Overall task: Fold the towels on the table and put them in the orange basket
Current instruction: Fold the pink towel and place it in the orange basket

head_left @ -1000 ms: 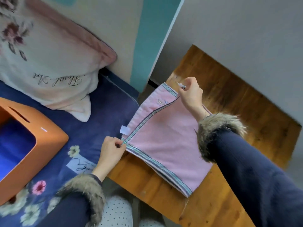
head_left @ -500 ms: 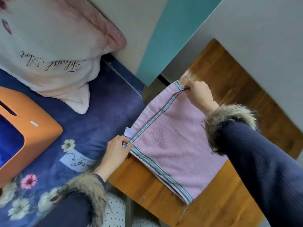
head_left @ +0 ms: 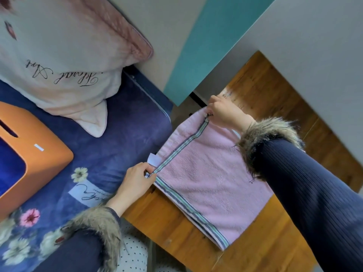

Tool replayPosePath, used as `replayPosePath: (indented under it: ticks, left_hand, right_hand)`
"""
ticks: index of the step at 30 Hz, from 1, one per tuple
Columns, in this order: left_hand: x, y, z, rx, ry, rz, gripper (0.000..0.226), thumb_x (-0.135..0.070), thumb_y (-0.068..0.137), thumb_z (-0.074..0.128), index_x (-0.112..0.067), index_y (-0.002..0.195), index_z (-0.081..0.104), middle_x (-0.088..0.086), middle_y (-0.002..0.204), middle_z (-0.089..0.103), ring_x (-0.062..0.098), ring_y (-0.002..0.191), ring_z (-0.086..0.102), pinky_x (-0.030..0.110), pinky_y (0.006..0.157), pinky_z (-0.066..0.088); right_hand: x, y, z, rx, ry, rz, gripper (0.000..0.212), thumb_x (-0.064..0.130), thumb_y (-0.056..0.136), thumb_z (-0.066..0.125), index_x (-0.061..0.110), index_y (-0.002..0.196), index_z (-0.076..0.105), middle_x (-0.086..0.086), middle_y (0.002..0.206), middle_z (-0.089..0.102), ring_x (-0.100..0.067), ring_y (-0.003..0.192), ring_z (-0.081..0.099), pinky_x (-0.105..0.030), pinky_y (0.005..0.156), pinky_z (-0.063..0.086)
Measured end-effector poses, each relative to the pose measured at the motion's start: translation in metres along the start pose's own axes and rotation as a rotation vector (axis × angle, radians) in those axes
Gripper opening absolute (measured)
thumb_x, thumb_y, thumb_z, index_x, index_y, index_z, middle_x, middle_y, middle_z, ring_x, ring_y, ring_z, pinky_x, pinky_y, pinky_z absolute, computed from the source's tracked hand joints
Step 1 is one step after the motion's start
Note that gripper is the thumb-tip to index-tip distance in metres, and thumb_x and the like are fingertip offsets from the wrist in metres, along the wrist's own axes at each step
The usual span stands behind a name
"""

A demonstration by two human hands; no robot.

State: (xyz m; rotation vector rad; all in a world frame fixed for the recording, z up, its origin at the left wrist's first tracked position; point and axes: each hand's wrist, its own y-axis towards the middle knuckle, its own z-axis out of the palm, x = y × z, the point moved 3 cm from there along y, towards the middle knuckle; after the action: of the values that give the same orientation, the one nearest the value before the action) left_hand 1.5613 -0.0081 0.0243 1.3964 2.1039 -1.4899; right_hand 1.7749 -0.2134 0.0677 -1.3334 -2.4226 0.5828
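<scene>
A pink towel (head_left: 206, 173) with striped borders lies folded on the wooden table (head_left: 169, 218), its left edge hanging past the table's side. My left hand (head_left: 137, 181) pinches the near corner of the striped edge, beside a white label (head_left: 153, 159). My right hand (head_left: 224, 110) pinches the far corner of the same edge, close to the wall. The orange basket (head_left: 39, 154) stands at the far left on the bed, its blue inside partly in view.
A blue floral blanket (head_left: 110, 146) covers the bed left of the table. A large pale pillow (head_left: 64, 55) leans on the wall behind the basket. Grey and teal walls (head_left: 206, 46) close in behind the table. My dotted trousers (head_left: 135, 256) show at the bottom.
Both hands kept their pinch on the striped edge and laid it down flatter on the towel. The view shifted right, so the basket moved toward the left edge.
</scene>
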Motion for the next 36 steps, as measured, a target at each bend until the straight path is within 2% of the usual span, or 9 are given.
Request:
replayPosePath:
  ticks: [6, 9, 12, 15, 20, 24, 28, 32, 36]
  left_hand:
    - [-0.015, -0.016, -0.016, -0.090, -0.135, 0.020, 0.010, -0.016, 0.085, 0.062, -0.015, 0.076, 0.059, -0.006, 0.079, 0.060, 0.005, 0.068, 0.052, 0.013, 0.057, 0.036]
    - [-0.026, -0.018, -0.028, -0.133, -0.163, 0.030, 0.010, -0.016, 0.085, 0.063, -0.016, 0.075, 0.059, -0.002, 0.076, 0.062, 0.014, 0.070, 0.055, 0.020, 0.058, 0.040]
    - [-0.052, -0.017, -0.044, -0.178, -0.232, 0.093, 0.006, -0.014, 0.084, 0.065, -0.015, 0.078, 0.063, -0.003, 0.081, 0.066, 0.013, 0.080, 0.059, 0.023, 0.066, 0.043]
    - [-0.099, -0.023, -0.060, -0.158, -0.287, 0.238, 0.008, -0.010, 0.085, 0.063, -0.014, 0.078, 0.064, -0.003, 0.080, 0.065, 0.008, 0.076, 0.058, 0.017, 0.066, 0.044]
    - [-0.182, -0.042, -0.077, -0.077, -0.302, 0.463, 0.009, -0.007, 0.086, 0.062, -0.011, 0.078, 0.064, 0.000, 0.075, 0.063, -0.007, 0.061, 0.054, 0.009, 0.063, 0.044]
    - [-0.237, -0.069, -0.077, -0.011, -0.349, 0.588, 0.008, -0.006, 0.085, 0.062, -0.008, 0.078, 0.064, 0.002, 0.071, 0.060, -0.007, 0.056, 0.052, 0.009, 0.061, 0.043]
    - [-0.280, -0.092, -0.074, 0.056, -0.288, 0.710, 0.010, -0.001, 0.082, 0.065, -0.009, 0.075, 0.064, -0.004, 0.065, 0.063, -0.003, 0.059, 0.054, 0.004, 0.058, 0.041]
    - [-0.306, -0.108, -0.069, 0.087, -0.221, 0.783, 0.012, 0.004, 0.079, 0.066, -0.007, 0.074, 0.064, -0.015, 0.053, 0.063, -0.006, 0.052, 0.054, 0.003, 0.056, 0.041]
    - [-0.316, -0.113, -0.066, 0.077, -0.199, 0.810, 0.014, 0.000, 0.078, 0.069, -0.013, 0.073, 0.065, -0.014, 0.057, 0.064, -0.005, 0.055, 0.054, 0.004, 0.057, 0.042]
  right_hand:
    - [-0.021, -0.055, -0.017, -0.231, 0.403, 0.279, 0.025, 0.013, 0.087, 0.056, -0.010, 0.076, 0.059, -0.015, 0.083, 0.055, -0.028, 0.076, 0.049, -0.031, 0.064, 0.031]
    - [-0.043, -0.104, -0.026, -0.302, 0.526, 0.492, 0.026, 0.019, 0.084, 0.060, -0.004, 0.072, 0.061, -0.015, 0.072, 0.059, -0.027, 0.069, 0.051, -0.032, 0.061, 0.032]
    - [-0.064, -0.162, -0.037, -0.379, 0.713, 0.641, 0.019, 0.020, 0.082, 0.062, 0.012, 0.065, 0.061, 0.002, 0.059, 0.055, -0.009, 0.056, 0.046, -0.015, 0.050, 0.033]
    - [-0.078, -0.224, -0.045, -0.480, 0.913, 0.714, 0.012, 0.011, 0.080, 0.063, 0.007, 0.069, 0.066, -0.001, 0.061, 0.057, -0.004, 0.051, 0.046, -0.013, 0.048, 0.036]
    - [-0.092, -0.329, -0.056, -0.707, 1.153, 0.741, 0.008, 0.008, 0.080, 0.068, 0.004, 0.073, 0.069, -0.009, 0.078, 0.064, -0.014, 0.074, 0.056, -0.029, 0.076, 0.046]
    - [-0.090, -0.393, -0.060, -0.885, 1.296, 0.744, 0.008, 0.002, 0.083, 0.065, -0.004, 0.085, 0.068, -0.003, 0.079, 0.066, -0.003, 0.065, 0.060, -0.009, 0.066, 0.049]
    - [-0.089, -0.440, -0.057, -1.006, 1.366, 0.749, 0.005, 0.000, 0.082, 0.064, 0.002, 0.081, 0.068, -0.003, 0.081, 0.067, 0.001, 0.063, 0.061, -0.008, 0.066, 0.049]
    - [-0.087, -0.472, -0.053, -1.056, 1.407, 0.744, 0.012, 0.000, 0.081, 0.065, 0.009, 0.075, 0.069, -0.004, 0.076, 0.065, -0.011, 0.071, 0.056, -0.017, 0.073, 0.045]
    - [-0.083, -0.488, -0.051, -1.082, 1.445, 0.725, 0.012, -0.002, 0.081, 0.065, 0.007, 0.074, 0.067, 0.000, 0.069, 0.064, -0.004, 0.061, 0.057, -0.010, 0.063, 0.046]
